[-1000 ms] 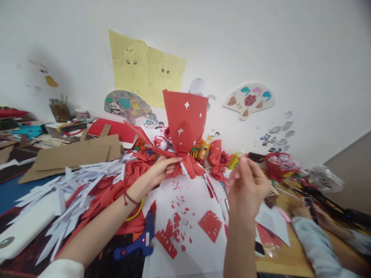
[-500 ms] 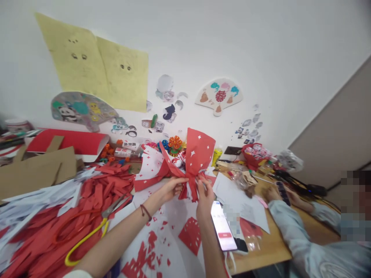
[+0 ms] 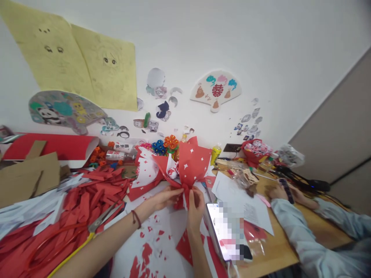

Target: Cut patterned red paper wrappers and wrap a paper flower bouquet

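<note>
A paper bouquet (image 3: 193,160), wrapped in red and white sheets with small star cut-outs, stands in front of me with its gathered neck at my fingers. Inside the wrap sits a small red-and-white bundle (image 3: 173,170). My left hand (image 3: 168,197) is closed on the neck from the left, thumb and forefinger pinching the red paper. From the right, my right hand (image 3: 196,202) pinches the same gathered part. Beneath the bouquet lies a white sheet (image 3: 127,247) strewn with red paper scraps (image 3: 146,253).
At left, scissors (image 3: 95,224) lie on a heap of red paper strips (image 3: 89,200), near brown cardboard (image 3: 29,173). A lit phone (image 3: 218,231) lies to the right. Beyond it, another person's sleeves (image 3: 298,231) rest on the table, a phone (image 3: 285,189) in that person's hands.
The view has shifted a little. The bouquet's tall front panel looks lower and broader now. My right fingers have moved in closer around the neck; my left hand keeps its pinch.
</note>
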`<action>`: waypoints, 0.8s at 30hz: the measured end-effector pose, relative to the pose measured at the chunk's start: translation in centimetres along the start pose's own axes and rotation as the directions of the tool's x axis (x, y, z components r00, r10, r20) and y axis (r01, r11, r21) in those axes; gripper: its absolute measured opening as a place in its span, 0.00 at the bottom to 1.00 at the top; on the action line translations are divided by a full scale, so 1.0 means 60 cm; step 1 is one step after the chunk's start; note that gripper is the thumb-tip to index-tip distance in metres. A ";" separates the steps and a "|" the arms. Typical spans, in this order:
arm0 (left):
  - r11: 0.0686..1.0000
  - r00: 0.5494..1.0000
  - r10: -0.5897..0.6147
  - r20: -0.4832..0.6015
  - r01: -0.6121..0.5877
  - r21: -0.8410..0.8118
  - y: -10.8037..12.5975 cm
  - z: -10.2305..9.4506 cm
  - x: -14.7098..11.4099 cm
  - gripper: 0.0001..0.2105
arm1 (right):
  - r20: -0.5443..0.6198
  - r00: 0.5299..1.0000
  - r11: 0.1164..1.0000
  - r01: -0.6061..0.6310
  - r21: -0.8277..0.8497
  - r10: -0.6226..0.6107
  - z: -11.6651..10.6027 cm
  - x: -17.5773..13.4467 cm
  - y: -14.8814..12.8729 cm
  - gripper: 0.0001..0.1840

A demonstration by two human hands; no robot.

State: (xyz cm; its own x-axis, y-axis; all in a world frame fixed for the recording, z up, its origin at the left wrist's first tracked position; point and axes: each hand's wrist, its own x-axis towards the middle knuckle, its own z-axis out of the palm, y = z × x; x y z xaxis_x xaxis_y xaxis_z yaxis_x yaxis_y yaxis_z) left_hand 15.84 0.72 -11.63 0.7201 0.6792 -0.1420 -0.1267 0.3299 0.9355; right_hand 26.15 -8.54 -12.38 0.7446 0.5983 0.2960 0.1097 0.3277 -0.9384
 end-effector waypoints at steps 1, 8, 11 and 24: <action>0.998 0.999 -0.034 0.015 0.033 0.047 0.008 -0.005 -0.007 0.10 | 0.000 1.000 1.000 -0.005 -0.010 0.005 -0.002 0.000 0.001 0.15; 0.898 0.986 -0.163 -0.026 0.159 0.411 0.071 -0.039 -0.059 0.20 | -0.029 0.999 0.999 -0.045 -0.017 0.044 -0.015 0.009 0.013 0.18; 0.827 0.990 -0.139 -0.037 0.137 0.545 0.097 -0.042 -0.085 0.23 | -0.055 0.998 0.999 -0.044 0.007 0.044 -0.020 0.014 0.012 0.18; 0.359 0.990 0.122 -0.071 0.023 0.933 0.165 -0.042 -0.317 0.15 | 0.038 0.998 0.999 0.048 -0.011 -0.047 -0.025 -0.007 -0.057 0.15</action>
State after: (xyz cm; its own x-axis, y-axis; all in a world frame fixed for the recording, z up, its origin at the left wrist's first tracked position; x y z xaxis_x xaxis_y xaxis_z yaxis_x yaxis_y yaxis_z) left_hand -0.85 -7.30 -0.47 0.6490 0.7592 -0.0495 0.6073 -0.4778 0.6348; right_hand 26.46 -11.00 -9.58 0.7129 0.6097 0.3464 0.1523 0.3476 -0.9252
